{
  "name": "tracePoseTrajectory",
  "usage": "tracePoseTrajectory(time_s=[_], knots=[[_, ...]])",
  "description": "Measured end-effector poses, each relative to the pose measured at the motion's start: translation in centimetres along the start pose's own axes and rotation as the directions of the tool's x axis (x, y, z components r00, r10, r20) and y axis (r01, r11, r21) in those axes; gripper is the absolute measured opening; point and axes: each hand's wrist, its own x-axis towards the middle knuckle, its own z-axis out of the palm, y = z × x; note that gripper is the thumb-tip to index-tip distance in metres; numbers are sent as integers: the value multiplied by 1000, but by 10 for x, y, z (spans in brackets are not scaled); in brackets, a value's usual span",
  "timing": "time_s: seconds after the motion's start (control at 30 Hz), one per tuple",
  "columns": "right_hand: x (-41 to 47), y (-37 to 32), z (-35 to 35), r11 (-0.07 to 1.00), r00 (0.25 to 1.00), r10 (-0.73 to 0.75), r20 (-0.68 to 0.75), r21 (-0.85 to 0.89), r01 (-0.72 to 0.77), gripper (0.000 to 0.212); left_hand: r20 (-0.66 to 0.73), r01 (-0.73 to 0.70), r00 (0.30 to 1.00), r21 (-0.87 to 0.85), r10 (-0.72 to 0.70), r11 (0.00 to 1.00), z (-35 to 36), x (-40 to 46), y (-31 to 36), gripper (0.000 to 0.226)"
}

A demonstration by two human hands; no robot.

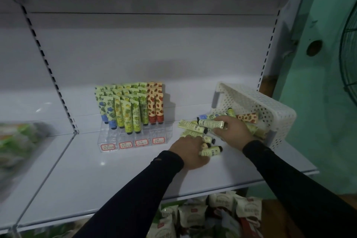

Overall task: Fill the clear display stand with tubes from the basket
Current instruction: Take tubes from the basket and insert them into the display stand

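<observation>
While the white perforated basket [251,106] lies tipped on its side at the right of the frame, a bunch of tubes [195,125] is spilled out of its mouth onto the white shelf [116,176], just below centre-right. The right hand [234,129] sits on top of that pile with its fingers curled round a pale green tube [210,123] that has a black cap pointing left. The left hand [190,151] is down on the shelf a bit lower and more to the left, fingers bent over a couple of loose tubes, one small green one [210,150] poking out at its fingertips, so I'd call that a grip too. Both arms are in dark sleeves.

Over at centre-left stands the clear display stand [135,137], already pretty loaded: blue-flower tubes on the left, green ones in the middle, red strawberry ones on the right, all upright with caps down. Red-bordered labels run along its front edge. Packaged goods [202,216] show on the shelf below.
</observation>
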Motion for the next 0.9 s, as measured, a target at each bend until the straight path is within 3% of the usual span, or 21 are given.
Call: tracePoseTrajectory(time_s=[0.1,0.3,0.4,0.5,0.63,0.73,0.9], knots=[[0,-2,0,997,997,42,-71,72,-37,33,58,46,997,-20,-45,999,-8,-8,-7,53],[0,-13,-1,1000,986,17,-167,26,-13,31,108,99,989,40,-103,994,-20,-17,-15,57],[-2,-22,-6,999,976,-17,-217,40,26,25,-17,102,995,-46,-103,994,-19,-21,-21,43],[-3,-31,-12,997,973,-79,-216,3,82,20,-214,107,959,-329,-185,938,-24,-25,-29,35],[-2,-45,-20,994,980,-104,-169,3,106,22,-435,-43,867,-553,-244,832,-34,-29,-33,32],[-2,-57,-23,991,998,-48,-46,124,53,21,-513,-128,823,-587,-245,800,-38,-32,-32,27],[-7,-80,-13,913,979,52,199,387,-127,20,-478,-149,870,-486,-119,861,-31,-41,-38,34]])
